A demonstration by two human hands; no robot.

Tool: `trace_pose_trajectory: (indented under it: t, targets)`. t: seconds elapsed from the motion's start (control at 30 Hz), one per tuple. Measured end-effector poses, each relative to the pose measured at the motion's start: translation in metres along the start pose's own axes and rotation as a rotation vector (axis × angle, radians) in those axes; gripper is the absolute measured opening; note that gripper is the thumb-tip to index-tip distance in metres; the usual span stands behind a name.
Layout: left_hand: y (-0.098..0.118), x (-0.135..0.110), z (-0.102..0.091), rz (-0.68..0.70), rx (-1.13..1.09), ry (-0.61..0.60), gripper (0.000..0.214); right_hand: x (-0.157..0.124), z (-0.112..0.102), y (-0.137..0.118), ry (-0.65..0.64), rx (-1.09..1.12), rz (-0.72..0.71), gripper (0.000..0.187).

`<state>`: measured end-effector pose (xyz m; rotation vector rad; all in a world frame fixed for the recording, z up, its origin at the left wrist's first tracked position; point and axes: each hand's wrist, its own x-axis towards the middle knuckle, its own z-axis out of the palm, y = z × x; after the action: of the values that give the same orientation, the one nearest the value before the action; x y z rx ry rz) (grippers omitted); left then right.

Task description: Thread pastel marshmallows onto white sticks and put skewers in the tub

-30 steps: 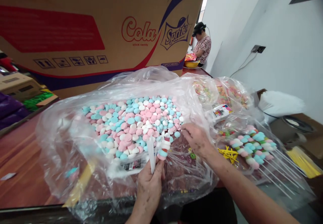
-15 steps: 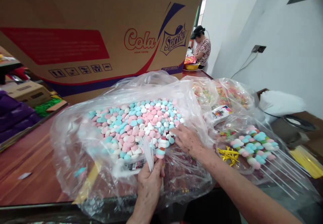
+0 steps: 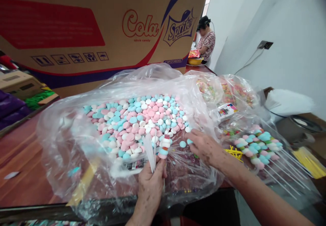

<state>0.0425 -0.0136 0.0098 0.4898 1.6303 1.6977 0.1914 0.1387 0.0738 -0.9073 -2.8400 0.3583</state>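
My left hand (image 3: 152, 178) is closed around a marshmallow skewer (image 3: 164, 148), with white, orange, blue and pink pieces threaded on it. A bundle of thin white sticks (image 3: 150, 151) stands up in the same hand. To the right, my right hand (image 3: 203, 146) pinches a blue marshmallow (image 3: 189, 141) at its fingertips. Just left of those fingers a loose blue marshmallow (image 3: 182, 144) lies on the plastic. A large heap of pink, white and blue marshmallows (image 3: 137, 119) lies on a spread clear plastic bag (image 3: 61, 144) in front of both hands.
Finished marshmallow skewers (image 3: 259, 146) lie at the right beside yellow twist ties (image 3: 233, 153). Behind them are clear bags of coloured candy (image 3: 226, 90). A big cardboard box (image 3: 84, 22) blocks the far side. In the background a person (image 3: 206, 41) works at a table.
My right hand has moved slightly right and back from the heap's edge, and a blue marshmallow now shows at its fingertips. A loose blue one lies nearby. My left hand keeps its hold.
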Motion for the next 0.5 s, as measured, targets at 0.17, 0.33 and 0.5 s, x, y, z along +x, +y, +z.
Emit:
trace_pose_trajectory:
  t: [0.17,0.33,0.5]
  targets:
    - [0.003,-0.002,-0.001,-0.028,-0.007,-0.009,0.029,0.012,0.003,-0.004,0.129,0.186,0.056,0.019]
    - [0.004,-0.001,0.002,-0.034,-0.007,0.016,0.033,0.011,0.012,-0.016,-0.049,0.007,0.007,0.019]
    - [0.003,-0.001,0.001,0.003,0.050,0.006,0.037,0.003,0.028,-0.017,0.001,-0.108,-0.066,0.019]
